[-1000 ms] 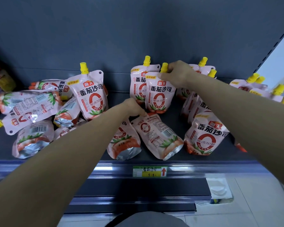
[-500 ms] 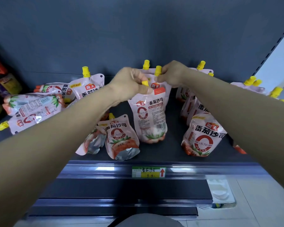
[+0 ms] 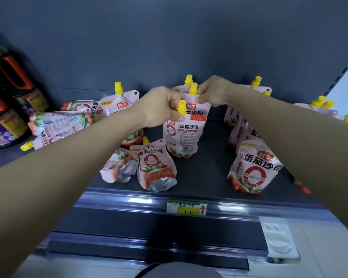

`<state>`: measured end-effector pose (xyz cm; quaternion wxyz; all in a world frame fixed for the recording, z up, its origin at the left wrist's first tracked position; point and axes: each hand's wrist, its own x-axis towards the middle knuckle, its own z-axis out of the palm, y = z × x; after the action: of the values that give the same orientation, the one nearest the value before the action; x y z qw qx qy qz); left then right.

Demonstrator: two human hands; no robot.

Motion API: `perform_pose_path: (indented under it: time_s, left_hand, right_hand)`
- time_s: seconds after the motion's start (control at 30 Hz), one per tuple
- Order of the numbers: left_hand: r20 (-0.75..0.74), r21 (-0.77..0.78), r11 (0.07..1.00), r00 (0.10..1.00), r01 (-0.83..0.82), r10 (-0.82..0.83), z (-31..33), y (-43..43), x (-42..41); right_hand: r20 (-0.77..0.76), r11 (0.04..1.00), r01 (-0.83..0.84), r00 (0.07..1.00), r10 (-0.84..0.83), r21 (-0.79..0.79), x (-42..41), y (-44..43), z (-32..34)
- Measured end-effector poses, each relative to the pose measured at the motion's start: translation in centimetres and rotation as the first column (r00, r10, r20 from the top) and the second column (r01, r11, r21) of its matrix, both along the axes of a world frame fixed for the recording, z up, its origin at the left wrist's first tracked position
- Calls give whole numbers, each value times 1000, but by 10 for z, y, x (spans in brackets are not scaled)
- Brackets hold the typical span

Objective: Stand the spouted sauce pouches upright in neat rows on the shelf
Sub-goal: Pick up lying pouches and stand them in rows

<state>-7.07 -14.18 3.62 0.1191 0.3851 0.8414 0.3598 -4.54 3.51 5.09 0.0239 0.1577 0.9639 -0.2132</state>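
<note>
My left hand (image 3: 161, 107) pinches the top of a pink tomato sauce pouch (image 3: 182, 137) by its yellow spout, holding it upright with its back label facing me in the middle of the dark shelf (image 3: 205, 169). My right hand (image 3: 214, 90) grips the top corner of an upright pouch (image 3: 197, 110) right behind it, with another spout standing further back. Two pouches (image 3: 156, 167) lie flat near the front edge. One pouch (image 3: 253, 165) stands at the front right, heading a row.
Several pouches (image 3: 56, 125) lie in a heap at the left, one upright (image 3: 119, 103) behind them. Dark sauce bottles (image 3: 6, 109) stand at the far left. More upright pouches (image 3: 329, 107) are at the far right. A price tag (image 3: 186, 207) sits on the shelf's front rail.
My left hand picked a lying pouch up from the front of the shelf and raised it upright in front of the pouch my right hand holds. The view shifted slightly left.
</note>
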Motion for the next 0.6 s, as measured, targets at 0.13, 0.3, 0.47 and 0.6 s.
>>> perform_pose_path:
  time_s: [0.13, 0.3, 0.47, 0.6]
  left_hand:
    - [-20, 33, 999, 999, -42, 43, -1, 17, 14]
    - [453, 160, 959, 881, -233, 138, -5, 37, 28]
    - [595, 160, 948, 793, -277, 131, -5, 40, 40]
    - [642, 160, 953, 760, -259, 99, -9, 40, 41]
  right_hand:
    - [-42, 999, 22, 999, -24, -32, 2, 4, 11]
    - [-278, 988, 95, 952, -125, -121, 3, 10, 17]
    - [-326, 988, 91, 937, -127, -124, 12, 6, 22]
    - [-307, 989, 75, 945, -111, -126, 19, 5, 24]
